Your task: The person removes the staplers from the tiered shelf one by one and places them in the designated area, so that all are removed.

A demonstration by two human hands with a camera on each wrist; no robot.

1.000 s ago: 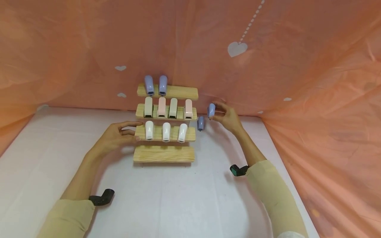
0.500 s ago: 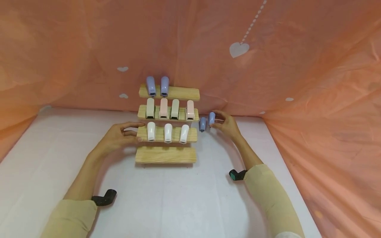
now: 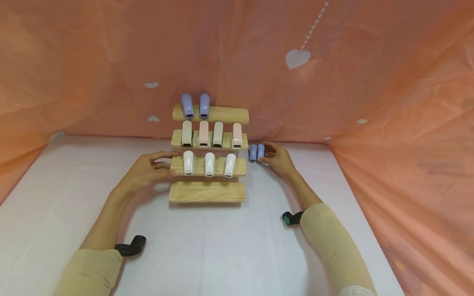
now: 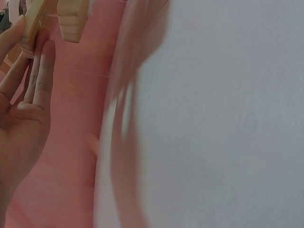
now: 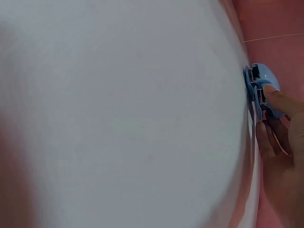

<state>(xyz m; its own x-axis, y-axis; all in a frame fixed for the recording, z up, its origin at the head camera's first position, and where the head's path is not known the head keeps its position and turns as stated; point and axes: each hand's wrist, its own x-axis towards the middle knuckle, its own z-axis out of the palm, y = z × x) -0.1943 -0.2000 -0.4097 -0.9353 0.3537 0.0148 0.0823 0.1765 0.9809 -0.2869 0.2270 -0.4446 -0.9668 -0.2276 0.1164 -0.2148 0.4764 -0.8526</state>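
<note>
A wooden stepped shelf (image 3: 207,193) stands at the back of the table with small staplers on its boards. My left hand (image 3: 146,170) grips the left end of its second-lowest board, thumb and fingers on opposite sides in the left wrist view. On the table right of the shelf, my right hand (image 3: 280,159) pinches a blue stapler (image 3: 261,152) between thumb and fingers. Close beside it another blue stapler (image 3: 253,153) stands; both also show in the right wrist view. Two lilac staplers (image 3: 204,106) sit on the top board.
Green and pink staplers (image 3: 203,133) line the second board, and three white staplers (image 3: 209,164) stand on the board below. The lowest board bears nothing. A pink-orange curtain (image 3: 237,49) hangs behind the white-covered table (image 3: 222,250).
My right hand has lowered the blue stapler and moved it left, bringing it close beside the other blue one on the table. The left hand keeps its hold on the shelf.
</note>
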